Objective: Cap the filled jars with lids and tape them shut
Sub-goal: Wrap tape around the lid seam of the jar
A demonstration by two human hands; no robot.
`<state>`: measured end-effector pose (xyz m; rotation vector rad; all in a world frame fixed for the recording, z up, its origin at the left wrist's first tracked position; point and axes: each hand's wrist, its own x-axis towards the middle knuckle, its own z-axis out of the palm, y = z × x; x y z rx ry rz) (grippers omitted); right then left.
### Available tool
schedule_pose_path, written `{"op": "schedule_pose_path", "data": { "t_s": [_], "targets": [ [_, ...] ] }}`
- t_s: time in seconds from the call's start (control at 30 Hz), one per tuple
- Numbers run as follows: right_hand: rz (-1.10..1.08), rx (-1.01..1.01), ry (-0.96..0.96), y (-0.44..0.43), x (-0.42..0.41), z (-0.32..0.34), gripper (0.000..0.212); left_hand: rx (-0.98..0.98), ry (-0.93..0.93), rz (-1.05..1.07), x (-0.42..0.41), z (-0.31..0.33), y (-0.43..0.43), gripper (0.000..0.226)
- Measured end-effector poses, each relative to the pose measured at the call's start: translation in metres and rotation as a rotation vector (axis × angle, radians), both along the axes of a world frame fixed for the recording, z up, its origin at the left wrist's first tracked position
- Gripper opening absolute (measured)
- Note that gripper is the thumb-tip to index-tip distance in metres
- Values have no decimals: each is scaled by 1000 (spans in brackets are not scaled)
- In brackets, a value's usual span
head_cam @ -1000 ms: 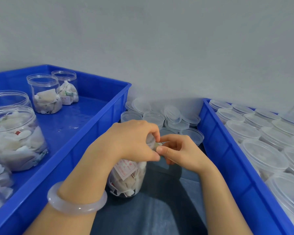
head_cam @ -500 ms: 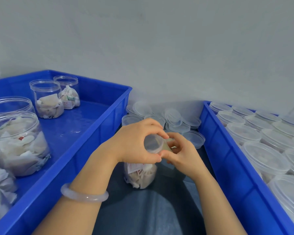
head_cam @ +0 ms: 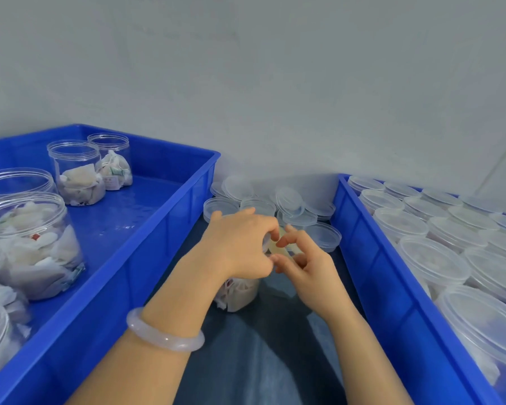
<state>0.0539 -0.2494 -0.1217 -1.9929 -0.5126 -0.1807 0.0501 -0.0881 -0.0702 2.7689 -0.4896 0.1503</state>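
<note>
You work from a single view: the wide-angle camera worn on your head. It faces forward and down, close above the left hand (head_cam: 240,244) and right hand (head_cam: 307,267), which sit just below frame centre. The wall (head_cam: 275,83) fills 10 to 2 o'clock. The left crate (head_cam: 146,258) enters from 9 o'clock, the right crate (head_cam: 392,287) from 3 o'clock. Your forearms (head_cam: 173,317) enter at 6 o'clock.

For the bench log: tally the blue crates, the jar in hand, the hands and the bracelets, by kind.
Blue crates: 2, the left crate and the right crate
Jar: 1
Hands: 2, the left hand and the right hand
Bracelet: 1
Total: 6
</note>
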Motion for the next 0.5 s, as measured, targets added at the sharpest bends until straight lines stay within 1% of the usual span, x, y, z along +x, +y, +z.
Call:
{"op": "schedule_pose_path", "data": {
  "t_s": [0.03,0.1,0.17,0.23,0.3,0.4,0.5],
  "targets": [
    [7,-9,-16,1,-1,1,24,-3,-37,-18,-2,-2,4,34],
    [43,-79,-51,1,-3,4,27,-68,-43,-64,-3,-3,12,35],
    [75,-122,-65,1,-5,6,25,-139,-38,-80,-4,-2,16,37],
    [77,-150,-72,0,-6,8,22,-164,-61,-79,-6,-2,17,39],
    [47,-175,-86,1,-7,7,23,-146,-110,-83,-7,-2,17,36],
    [-16,-160,-109,5,-7,5,25,-65,-143,-106,-7,-2,16,30],
    [-34,-167,-146,7,-8,7,26,-53,-106,-112,-6,-1,17,40]
  ]
}}
